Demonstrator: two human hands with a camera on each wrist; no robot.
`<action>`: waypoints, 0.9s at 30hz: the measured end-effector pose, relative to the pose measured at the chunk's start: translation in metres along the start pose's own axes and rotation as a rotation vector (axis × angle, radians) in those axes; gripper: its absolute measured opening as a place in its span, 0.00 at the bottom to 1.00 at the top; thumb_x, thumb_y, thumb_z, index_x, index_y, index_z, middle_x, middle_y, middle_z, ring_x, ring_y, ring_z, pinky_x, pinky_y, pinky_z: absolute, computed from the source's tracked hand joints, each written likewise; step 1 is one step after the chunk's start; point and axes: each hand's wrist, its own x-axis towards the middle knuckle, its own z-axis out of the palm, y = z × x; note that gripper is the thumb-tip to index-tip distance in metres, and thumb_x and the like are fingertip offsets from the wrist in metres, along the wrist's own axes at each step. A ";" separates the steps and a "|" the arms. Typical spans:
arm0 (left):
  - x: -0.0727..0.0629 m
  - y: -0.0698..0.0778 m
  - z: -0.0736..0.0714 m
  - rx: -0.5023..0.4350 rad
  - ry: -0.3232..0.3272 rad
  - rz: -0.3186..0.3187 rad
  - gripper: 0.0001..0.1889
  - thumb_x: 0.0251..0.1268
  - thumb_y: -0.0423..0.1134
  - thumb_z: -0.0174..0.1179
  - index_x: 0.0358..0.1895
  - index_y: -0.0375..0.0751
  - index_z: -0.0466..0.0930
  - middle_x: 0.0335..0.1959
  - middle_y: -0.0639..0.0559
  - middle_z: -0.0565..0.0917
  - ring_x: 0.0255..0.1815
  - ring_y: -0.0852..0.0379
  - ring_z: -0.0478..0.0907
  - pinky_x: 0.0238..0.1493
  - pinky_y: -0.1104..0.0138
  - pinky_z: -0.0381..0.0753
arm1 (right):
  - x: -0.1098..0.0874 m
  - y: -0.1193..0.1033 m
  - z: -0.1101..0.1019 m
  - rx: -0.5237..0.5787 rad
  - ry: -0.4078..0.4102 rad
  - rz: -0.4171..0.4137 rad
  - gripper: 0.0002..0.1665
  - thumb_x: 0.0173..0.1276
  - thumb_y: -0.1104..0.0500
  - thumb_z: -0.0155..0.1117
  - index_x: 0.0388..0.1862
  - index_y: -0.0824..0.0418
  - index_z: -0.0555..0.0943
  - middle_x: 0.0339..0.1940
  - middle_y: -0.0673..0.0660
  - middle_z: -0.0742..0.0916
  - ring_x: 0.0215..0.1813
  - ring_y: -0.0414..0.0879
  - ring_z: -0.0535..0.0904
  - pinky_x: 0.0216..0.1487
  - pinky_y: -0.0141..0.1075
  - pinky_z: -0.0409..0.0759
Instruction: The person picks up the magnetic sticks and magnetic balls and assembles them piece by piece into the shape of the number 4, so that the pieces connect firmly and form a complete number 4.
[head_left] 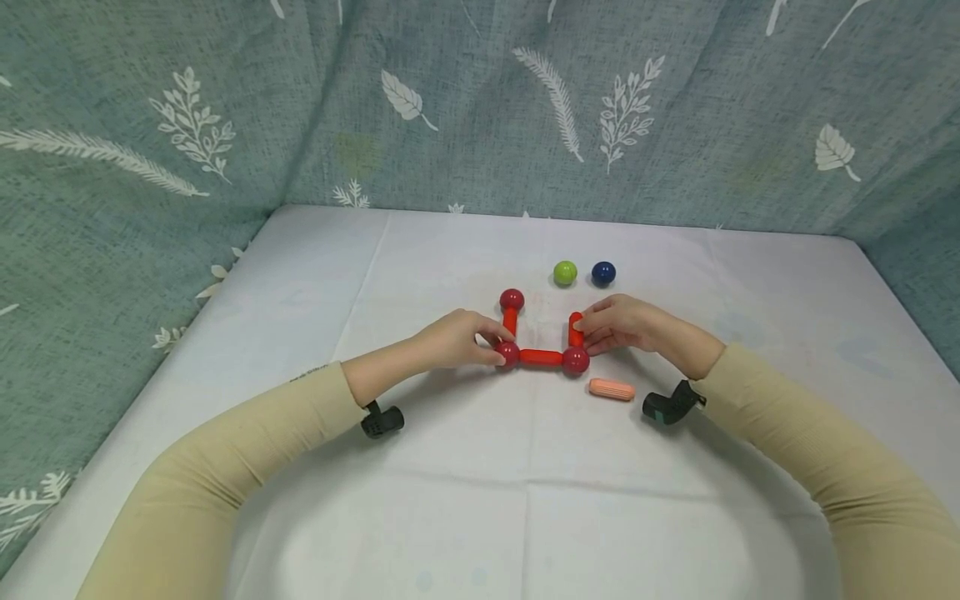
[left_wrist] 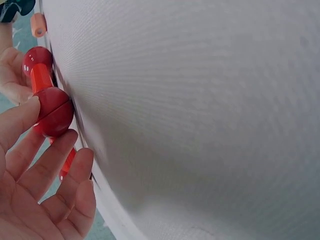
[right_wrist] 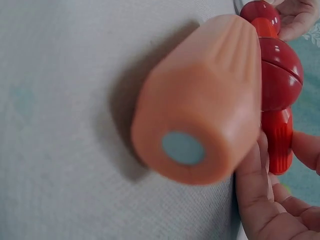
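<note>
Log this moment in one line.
left hand pinches near-left red ball | right hand holds red rod | peach rod lies apart

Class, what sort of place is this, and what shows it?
Probably a makeshift recording booth: a white-covered table, leaf-print fabric rising behind it, and a dark wrist camera beside the left sleeve.

Here on the counter [head_left: 450, 525], the rod-and-ball assembly [head_left: 542, 357] sits between left hand [head_left: 461, 340] and right hand [head_left: 622, 323]; two loose balls [head_left: 566, 273] side by side behind, a loose rod [head_left: 612, 389] front right.
</note>
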 end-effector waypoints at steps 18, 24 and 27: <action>0.006 0.032 0.009 0.275 0.186 0.165 0.16 0.55 0.42 0.63 0.49 0.48 0.82 0.43 0.53 0.82 0.40 0.56 0.72 0.42 0.66 0.72 | -0.002 0.002 -0.002 0.002 -0.022 -0.024 0.19 0.67 0.62 0.54 0.52 0.72 0.67 0.29 0.52 0.82 0.31 0.42 0.80 0.43 0.35 0.80; 0.019 0.053 0.023 0.345 0.159 0.256 0.17 0.56 0.45 0.63 0.51 0.51 0.81 0.44 0.56 0.84 0.41 0.60 0.76 0.44 0.67 0.70 | -0.003 0.003 -0.004 0.014 -0.039 -0.039 0.23 0.68 0.63 0.52 0.57 0.75 0.65 0.29 0.51 0.83 0.32 0.42 0.81 0.43 0.35 0.80; 0.025 0.057 0.031 0.346 0.144 0.261 0.19 0.57 0.46 0.63 0.53 0.53 0.79 0.42 0.57 0.84 0.39 0.60 0.76 0.43 0.67 0.68 | -0.002 0.004 -0.004 0.023 -0.042 -0.042 0.24 0.68 0.62 0.52 0.59 0.75 0.64 0.30 0.52 0.83 0.32 0.42 0.82 0.43 0.35 0.80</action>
